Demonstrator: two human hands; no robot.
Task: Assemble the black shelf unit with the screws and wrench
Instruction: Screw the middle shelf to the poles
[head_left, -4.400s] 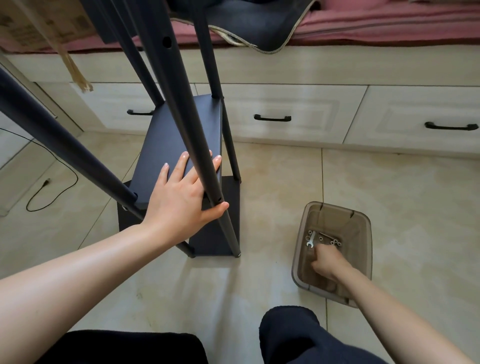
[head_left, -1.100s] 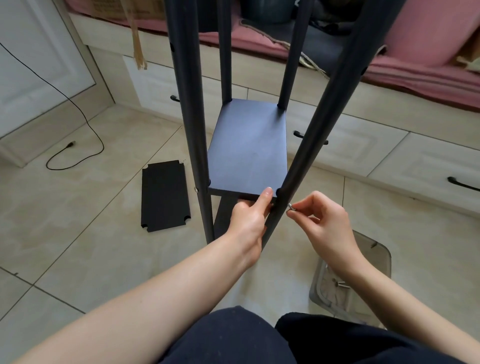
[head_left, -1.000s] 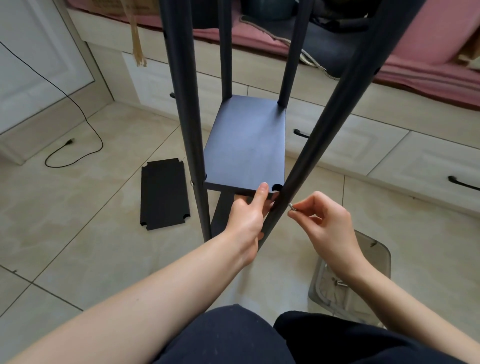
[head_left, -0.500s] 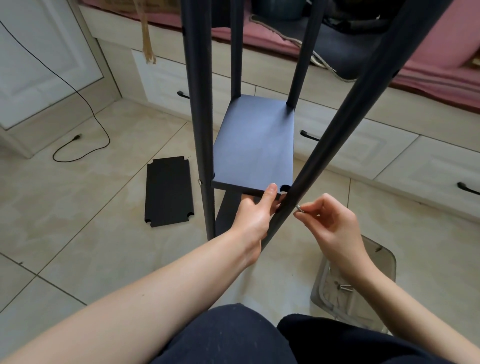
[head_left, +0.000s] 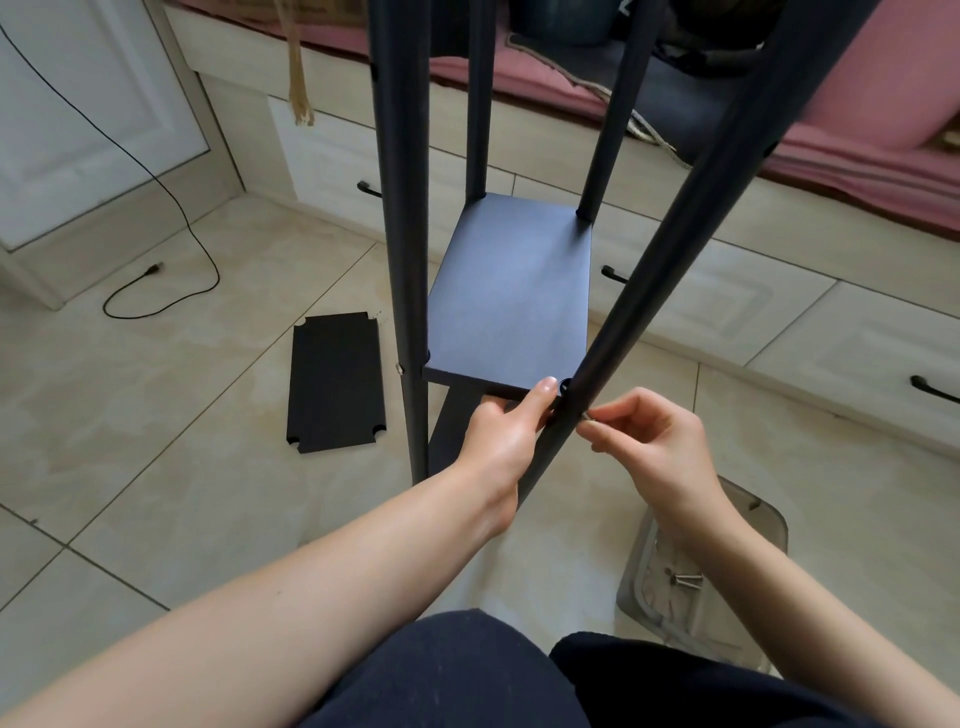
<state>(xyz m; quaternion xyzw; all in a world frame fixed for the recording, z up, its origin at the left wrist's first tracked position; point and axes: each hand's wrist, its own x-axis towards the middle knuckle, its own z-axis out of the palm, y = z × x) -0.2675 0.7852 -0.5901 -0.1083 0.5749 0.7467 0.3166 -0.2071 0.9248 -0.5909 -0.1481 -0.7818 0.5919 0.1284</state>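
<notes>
Room: beige tiled floor (head_left: 156, 467), cream drawer units with black handles along the back wall, pink bedding (head_left: 857, 156) on top of them.
Shelf unit: black shelf unit (head_left: 511, 291) stands on the floor mid-frame; four dark poles rise past the top edge; one shelf board sits between them, a lower board partly visible beneath it.
Near-right pole: pole (head_left: 670, 260) leans across the frame from upper right down to the board's near-right corner.
Left hand: left hand (head_left: 506, 431) grips the board's near edge at the right corner, thumb on top of the board, fingers underneath, touching the pole; grip closed on the board.
Right hand: right hand (head_left: 654, 436) just right of the same pole, thumb and forefinger pinched narrow on a small silver screw (head_left: 588, 414); screw tip is at the pole, whether it has entered the hole cannot be told.
Near-left corner: small pale fastener (head_left: 400, 368) shows on the left front pole at board height.
Spare board: flat black panel (head_left: 336, 381) with notched corners lies on the floor left of the unit, apart from it.
Parts bin: translucent grey bin (head_left: 763, 525) on the floor at lower right, partly hidden by the right forearm; loose screws (head_left: 685, 579) inside; wrench not made out.
Cable: black cable (head_left: 171, 249) runs down the white door at left and loops on the floor, plug end lying free.
Person: dark trousers (head_left: 467, 675) at bottom edge, both forearms bare.
</notes>
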